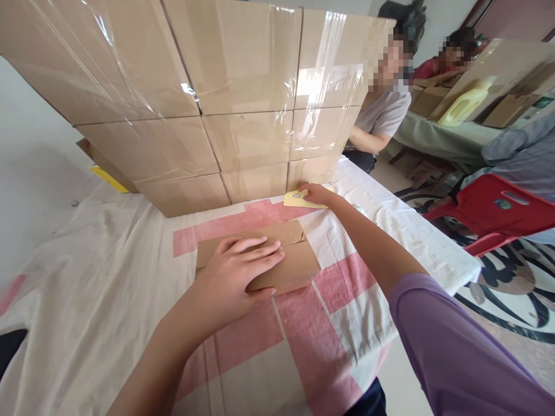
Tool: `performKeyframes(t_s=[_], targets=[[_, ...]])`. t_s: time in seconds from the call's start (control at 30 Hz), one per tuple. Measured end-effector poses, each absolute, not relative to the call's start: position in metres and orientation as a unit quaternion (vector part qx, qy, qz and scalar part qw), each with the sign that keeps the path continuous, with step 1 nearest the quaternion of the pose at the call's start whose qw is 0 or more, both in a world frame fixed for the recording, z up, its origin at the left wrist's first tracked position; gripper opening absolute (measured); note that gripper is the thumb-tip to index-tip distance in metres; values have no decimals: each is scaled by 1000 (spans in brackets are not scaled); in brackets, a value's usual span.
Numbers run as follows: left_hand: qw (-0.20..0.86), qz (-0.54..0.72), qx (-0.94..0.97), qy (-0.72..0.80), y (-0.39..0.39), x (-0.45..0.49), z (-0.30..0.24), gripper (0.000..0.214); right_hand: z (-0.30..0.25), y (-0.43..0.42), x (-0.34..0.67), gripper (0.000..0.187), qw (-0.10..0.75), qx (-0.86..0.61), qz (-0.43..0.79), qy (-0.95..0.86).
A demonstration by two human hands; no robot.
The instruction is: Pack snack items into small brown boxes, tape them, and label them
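One small carton (299, 263) lies on the cloth-covered table (130, 271), the left hand (243, 266) spread open over it, presumably for steadiness; the right hand (317, 194) touches a yellow sheet (291, 202) (pinched or not, one cannot tell) beside stacked cartons (247, 138).

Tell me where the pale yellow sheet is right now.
In the head view, the pale yellow sheet is just right of centre, under the right hand, at the foot of the taped cartons and beyond the small carton.

We could pass left of the box (299, 263) over the cloth (113, 277); on the far side, the stack (251, 138) blocks us.
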State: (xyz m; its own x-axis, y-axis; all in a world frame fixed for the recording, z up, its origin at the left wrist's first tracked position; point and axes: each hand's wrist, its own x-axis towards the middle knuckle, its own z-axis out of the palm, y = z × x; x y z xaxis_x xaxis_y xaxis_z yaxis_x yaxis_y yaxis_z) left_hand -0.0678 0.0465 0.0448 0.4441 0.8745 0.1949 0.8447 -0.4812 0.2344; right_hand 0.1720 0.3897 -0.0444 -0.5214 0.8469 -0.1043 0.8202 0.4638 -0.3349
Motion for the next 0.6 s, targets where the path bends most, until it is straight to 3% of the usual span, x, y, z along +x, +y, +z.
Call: performKeyframes(t_s=[0.23,0.4,0.6], targets=[[43,145,851,503,48,-64,44,52,-56,372,145,16,115,-490,153,-850],[38,144,852,502,48,-66,43,52,-61,367,140,12,200,-514,199,-810],[-16,157,860,485,52,-71,35,50,-51,333,164,16,359,-514,319,-711]])
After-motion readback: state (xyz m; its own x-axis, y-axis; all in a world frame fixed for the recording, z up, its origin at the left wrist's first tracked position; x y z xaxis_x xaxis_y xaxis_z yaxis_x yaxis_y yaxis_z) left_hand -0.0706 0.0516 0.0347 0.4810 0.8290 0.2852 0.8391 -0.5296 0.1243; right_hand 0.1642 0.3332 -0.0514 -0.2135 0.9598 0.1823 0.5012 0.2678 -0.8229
